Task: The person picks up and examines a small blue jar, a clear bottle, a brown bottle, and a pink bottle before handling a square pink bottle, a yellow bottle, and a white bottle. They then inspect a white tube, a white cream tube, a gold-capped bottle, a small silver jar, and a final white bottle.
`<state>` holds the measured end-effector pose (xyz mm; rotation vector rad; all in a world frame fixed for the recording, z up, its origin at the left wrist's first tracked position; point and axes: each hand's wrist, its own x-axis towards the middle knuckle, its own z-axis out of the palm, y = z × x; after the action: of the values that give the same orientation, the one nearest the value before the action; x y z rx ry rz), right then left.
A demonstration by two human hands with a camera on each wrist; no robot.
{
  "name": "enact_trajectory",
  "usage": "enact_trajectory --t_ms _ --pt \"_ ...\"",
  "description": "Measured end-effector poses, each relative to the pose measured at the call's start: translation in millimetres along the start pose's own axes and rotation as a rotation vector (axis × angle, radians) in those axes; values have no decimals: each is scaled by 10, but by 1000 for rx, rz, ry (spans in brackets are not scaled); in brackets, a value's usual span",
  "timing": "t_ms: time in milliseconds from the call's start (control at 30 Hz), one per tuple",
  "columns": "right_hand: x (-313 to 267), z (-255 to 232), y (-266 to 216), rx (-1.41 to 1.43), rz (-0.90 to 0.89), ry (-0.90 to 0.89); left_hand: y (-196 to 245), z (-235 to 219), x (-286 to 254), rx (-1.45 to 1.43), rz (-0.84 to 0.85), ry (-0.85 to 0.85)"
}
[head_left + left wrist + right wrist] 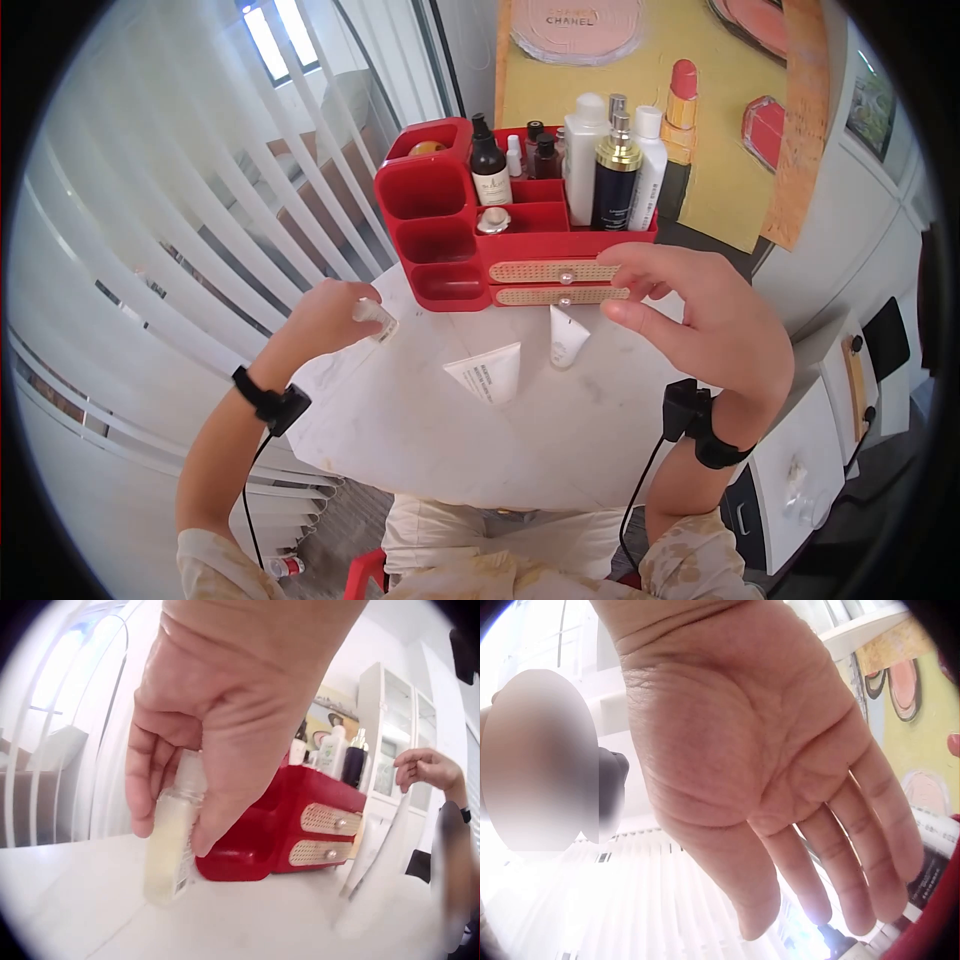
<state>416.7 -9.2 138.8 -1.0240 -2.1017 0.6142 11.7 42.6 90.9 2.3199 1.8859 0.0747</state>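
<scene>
My left hand pinches a small clear bottle at the table's left side; in the left wrist view the bottle stands upright, holding pale yellow liquid, thumb and fingers round its top. Raised near the right end of the red organizer, my right hand holds nothing, its fingers apart and slightly bent. The right wrist view shows the palm bare. Two white tubes stand on the marble table, the larger one in the middle and the smaller one nearer the drawers.
Several bottles fill the organizer's top, among them a dark pump bottle, a navy and gold one and a white one. Behind stands a painted board. Vertical blinds hang at the left.
</scene>
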Motion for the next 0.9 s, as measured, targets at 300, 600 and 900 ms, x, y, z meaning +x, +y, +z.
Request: enact_trajectory --t_ms 300,600,900 --pt "60 37 2 -40 28 -36 1028 -960 -54 -210 484 413" --pt "-14 -5 17 -18 -11 16 1774 -947 1195 193 530 410" --pt "-49 -75 93 -8 -40 46 1814 -764 1428 263 444 212"
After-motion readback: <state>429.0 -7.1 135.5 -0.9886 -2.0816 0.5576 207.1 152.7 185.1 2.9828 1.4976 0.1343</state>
